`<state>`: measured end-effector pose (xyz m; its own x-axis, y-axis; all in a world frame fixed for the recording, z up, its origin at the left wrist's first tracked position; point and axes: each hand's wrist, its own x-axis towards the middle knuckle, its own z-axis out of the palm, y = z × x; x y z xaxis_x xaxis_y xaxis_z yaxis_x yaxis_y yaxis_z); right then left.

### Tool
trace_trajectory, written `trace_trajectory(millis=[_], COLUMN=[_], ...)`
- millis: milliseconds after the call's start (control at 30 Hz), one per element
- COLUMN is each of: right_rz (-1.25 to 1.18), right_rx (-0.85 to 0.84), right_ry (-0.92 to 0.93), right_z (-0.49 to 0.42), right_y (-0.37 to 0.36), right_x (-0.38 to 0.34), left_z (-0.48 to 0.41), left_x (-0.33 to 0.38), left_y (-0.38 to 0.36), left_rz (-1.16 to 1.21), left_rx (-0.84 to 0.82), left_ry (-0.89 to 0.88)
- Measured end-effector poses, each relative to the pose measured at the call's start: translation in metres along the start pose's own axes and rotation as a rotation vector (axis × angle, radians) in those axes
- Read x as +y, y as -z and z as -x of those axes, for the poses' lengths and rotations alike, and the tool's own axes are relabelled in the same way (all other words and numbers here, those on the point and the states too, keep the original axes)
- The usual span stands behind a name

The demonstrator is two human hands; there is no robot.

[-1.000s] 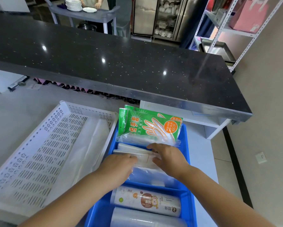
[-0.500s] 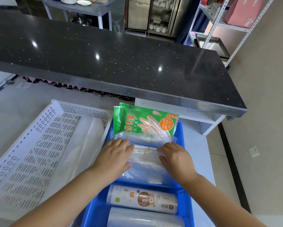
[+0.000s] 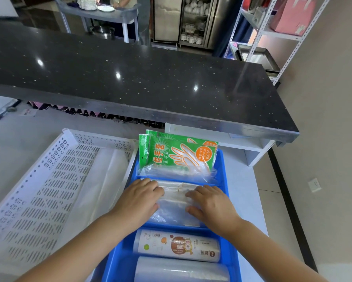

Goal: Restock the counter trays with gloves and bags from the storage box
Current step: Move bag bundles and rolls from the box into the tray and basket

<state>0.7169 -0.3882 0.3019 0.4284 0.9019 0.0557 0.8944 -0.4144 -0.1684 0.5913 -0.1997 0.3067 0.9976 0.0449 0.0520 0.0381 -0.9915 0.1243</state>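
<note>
A blue compartment tray (image 3: 225,180) stands on the white worktop in front of me. Green packs of disposable gloves (image 3: 177,153) stand upright in its far compartment. A flat stack of clear plastic bags (image 3: 172,202) lies in the middle compartment. My left hand (image 3: 140,200) rests palm down on the stack's left side and my right hand (image 3: 209,202) on its right side, fingers flat, gripping nothing. A printed roll of bags (image 3: 177,246) and a plain clear roll (image 3: 181,270) fill the near compartment.
A white perforated tray (image 3: 49,180) with a clear sheet in it sits touching the blue tray's left side. A raised black stone counter (image 3: 150,78) overhangs the worktop's far side, with a white shelf (image 3: 252,147) under it. The worktop ends at the right, above the floor.
The clear bag stack has gone from being held at its far edge to lying flat in the middle compartment. Both hands slid apart and now press on it.
</note>
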Motion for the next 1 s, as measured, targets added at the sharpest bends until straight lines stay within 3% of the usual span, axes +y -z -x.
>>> trace_trajectory(millis=[100, 367, 500, 667, 733, 1000], right_rz=[0.014, 0.072, 0.242, 0.407, 0.430, 0.370], right_rx=[-0.153, -0.283, -0.322, -0.283, -0.270, -0.104], right_ry=[0.010, -0.046, -0.042, -0.035, -0.053, 0.060], right_z=[0.003, 0.014, 0.015, 0.013, 0.011, -0.001], right_y=[-0.002, 0.008, 0.009, 0.006, 0.007, 0.026], right_x=[0.001, 0.009, 0.011, 0.011, 0.014, -0.001], left_z=[0.001, 0.003, 0.003, 0.009, 0.012, 0.044], left_x=[-0.003, -0.008, -0.010, 0.005, 0.009, 0.012], left_y=[-0.008, -0.003, -0.004, 0.002, 0.000, 0.008], left_rz=[0.030, 0.068, -0.062, -0.262, -0.234, -0.104], left_rx=[-0.090, -0.262, -0.342, -0.089, 0.011, 0.134], left_ry=[0.052, 0.086, 0.153, 0.035, 0.095, 0.349])
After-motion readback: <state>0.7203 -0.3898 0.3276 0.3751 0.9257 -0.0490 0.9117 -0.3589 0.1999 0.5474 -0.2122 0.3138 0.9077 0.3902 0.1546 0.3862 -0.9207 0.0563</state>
